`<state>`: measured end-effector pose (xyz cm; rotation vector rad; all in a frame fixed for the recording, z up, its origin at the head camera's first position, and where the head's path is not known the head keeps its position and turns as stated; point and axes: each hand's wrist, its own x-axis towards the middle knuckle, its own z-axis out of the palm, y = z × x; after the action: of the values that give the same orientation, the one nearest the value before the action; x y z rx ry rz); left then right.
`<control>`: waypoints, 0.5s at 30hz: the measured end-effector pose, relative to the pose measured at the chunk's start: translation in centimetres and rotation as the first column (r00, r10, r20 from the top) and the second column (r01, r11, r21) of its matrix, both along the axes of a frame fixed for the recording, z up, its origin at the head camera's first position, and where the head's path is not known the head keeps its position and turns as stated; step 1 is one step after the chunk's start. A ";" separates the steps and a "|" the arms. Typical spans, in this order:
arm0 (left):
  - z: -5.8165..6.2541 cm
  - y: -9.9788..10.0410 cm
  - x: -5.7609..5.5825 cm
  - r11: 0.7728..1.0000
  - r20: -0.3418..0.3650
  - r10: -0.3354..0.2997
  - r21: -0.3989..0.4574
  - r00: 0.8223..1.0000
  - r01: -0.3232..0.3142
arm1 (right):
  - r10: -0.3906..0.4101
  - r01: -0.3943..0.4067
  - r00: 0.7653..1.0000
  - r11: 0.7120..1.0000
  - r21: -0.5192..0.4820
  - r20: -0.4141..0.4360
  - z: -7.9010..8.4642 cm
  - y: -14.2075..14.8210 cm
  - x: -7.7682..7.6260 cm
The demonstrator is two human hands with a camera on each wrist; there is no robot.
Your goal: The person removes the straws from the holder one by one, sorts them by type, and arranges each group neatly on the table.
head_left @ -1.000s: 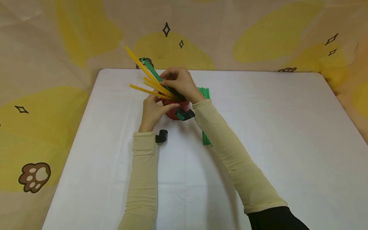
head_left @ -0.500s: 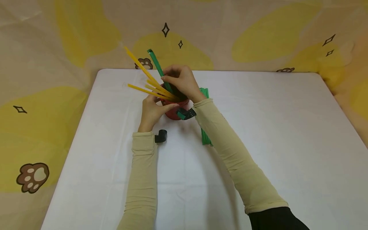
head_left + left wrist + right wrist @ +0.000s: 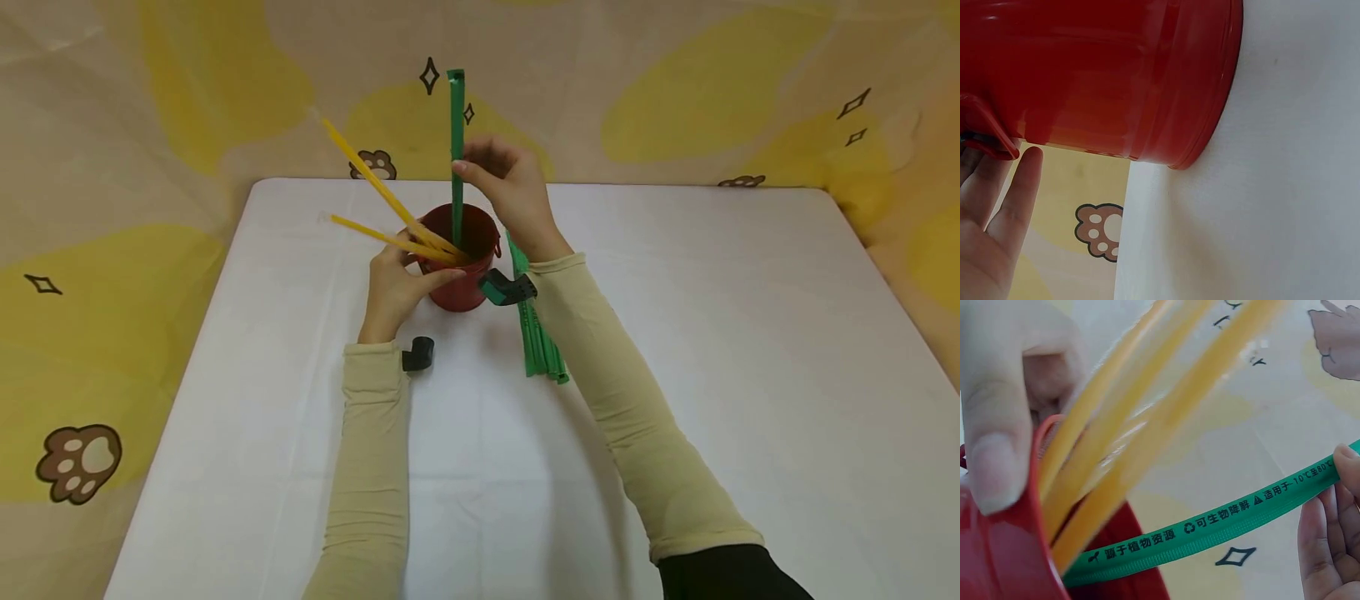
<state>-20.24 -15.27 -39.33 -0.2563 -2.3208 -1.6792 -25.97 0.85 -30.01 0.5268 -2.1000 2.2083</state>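
Note:
A small red bucket (image 3: 459, 294) stands upright on the white table. My left hand (image 3: 392, 292) grips it at its left side, thumb at the near rim; in the right wrist view that thumb (image 3: 999, 469) lies over the rim. Several yellow straws (image 3: 1141, 419) in clear wrap lean out of the bucket to the left. My right hand (image 3: 517, 196) pinches a green paper-wrapped straw (image 3: 457, 117) between thumb and fingers. This straw stands nearly upright, its lower end inside the bucket; whether it touches the bottom is hidden. Printed characters run along its wrapper.
A bundle of green wrapped straws (image 3: 542, 346) lies on the white table (image 3: 750, 375), right of the bucket and partly under my right forearm. Behind the table's far edge hangs a yellow patterned cloth (image 3: 675, 92).
My right hand has moved up and right, raising and straightening the green straw from its lean among the yellow ones. My left hand stays on the bucket. The green bundle is less covered.

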 end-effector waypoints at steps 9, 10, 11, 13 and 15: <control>0.2 0.0 -0.1 1.000 0.081 0.013 0.024 0.997 -0.015 | -0.073 0.056 0.994 0.980 -0.190 -0.083 1.0 1.5 0.3; 0.3 0.0 0.0 1.000 0.080 0.013 0.026 0.997 -0.015 | -0.082 0.062 0.993 0.976 -0.208 -0.090 1.2 1.7 0.3; 0.4 0.1 0.0 0.999 0.079 0.012 0.029 0.997 -0.014 | -0.091 0.069 0.992 0.971 -0.228 -0.086 1.4 1.9 0.4; 0.5 0.1 0.0 0.999 0.074 0.011 0.036 0.997 -0.014 | -0.111 0.088 0.991 0.962 -0.259 -0.076 1.7 2.3 0.5; 0.5 0.1 0.0 0.999 0.070 0.011 0.041 0.997 -0.014 | -0.129 0.104 0.989 0.952 -0.289 -0.067 2.1 2.8 0.6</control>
<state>-20.25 -15.14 -38.88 -0.1775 -2.3292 -1.7548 -25.36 3.65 -27.89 0.4524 -1.6845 2.3190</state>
